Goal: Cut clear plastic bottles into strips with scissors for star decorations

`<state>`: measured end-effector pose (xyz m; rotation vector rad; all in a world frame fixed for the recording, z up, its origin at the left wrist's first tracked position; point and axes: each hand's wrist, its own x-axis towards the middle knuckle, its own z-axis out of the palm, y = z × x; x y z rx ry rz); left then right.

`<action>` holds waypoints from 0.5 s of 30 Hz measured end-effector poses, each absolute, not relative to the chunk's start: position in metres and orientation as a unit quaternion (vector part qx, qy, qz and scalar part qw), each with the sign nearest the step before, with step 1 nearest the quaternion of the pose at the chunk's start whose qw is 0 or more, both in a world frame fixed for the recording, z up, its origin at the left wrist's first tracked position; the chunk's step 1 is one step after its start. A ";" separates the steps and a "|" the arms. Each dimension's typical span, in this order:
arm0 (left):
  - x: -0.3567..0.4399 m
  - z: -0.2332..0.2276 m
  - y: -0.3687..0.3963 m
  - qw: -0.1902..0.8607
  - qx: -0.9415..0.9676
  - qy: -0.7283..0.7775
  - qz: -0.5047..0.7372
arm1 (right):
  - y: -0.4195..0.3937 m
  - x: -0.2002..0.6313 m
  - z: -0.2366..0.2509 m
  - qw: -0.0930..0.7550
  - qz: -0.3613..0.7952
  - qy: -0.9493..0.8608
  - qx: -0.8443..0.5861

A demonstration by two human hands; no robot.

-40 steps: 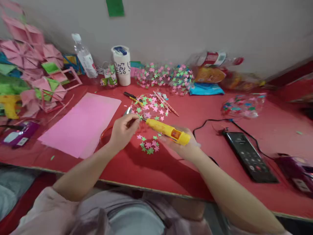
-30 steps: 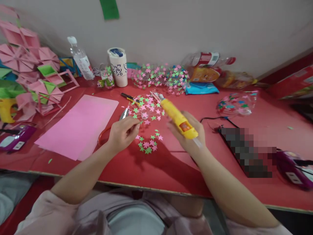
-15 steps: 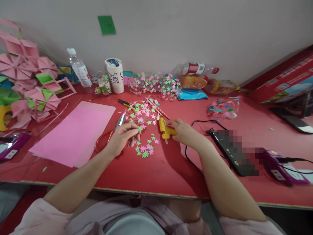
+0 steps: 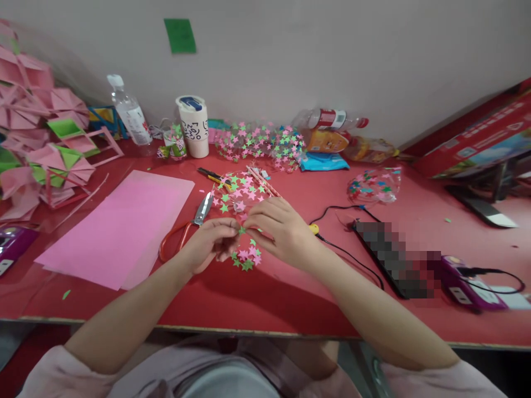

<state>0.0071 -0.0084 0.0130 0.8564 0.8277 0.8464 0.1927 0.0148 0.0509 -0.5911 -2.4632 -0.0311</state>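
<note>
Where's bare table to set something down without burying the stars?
Bare red table lies along the near edge, in front of both hands, from the pink paper to the phone. Another bare patch lies right of the star bag, towards the box. The middle is crowded: loose stars, scissors, cable. The back wall row is full.

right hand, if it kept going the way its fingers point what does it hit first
The right hand points left toward the left hand; it would likely first meet the green star pinched there, then those fingertips. Depth is unclear.
</note>
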 end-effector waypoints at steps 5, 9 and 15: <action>0.007 0.013 -0.007 0.767 0.391 0.351 0.369 | 0.016 0.193 0.044 0.345 0.056 -0.911 -0.220; 0.005 0.012 -0.005 0.724 0.438 0.387 0.366 | 0.016 0.193 0.043 0.350 0.101 -0.902 -0.233; -0.006 0.007 0.005 0.187 0.697 0.509 0.470 | 0.023 0.188 0.042 0.337 0.019 -0.898 -0.284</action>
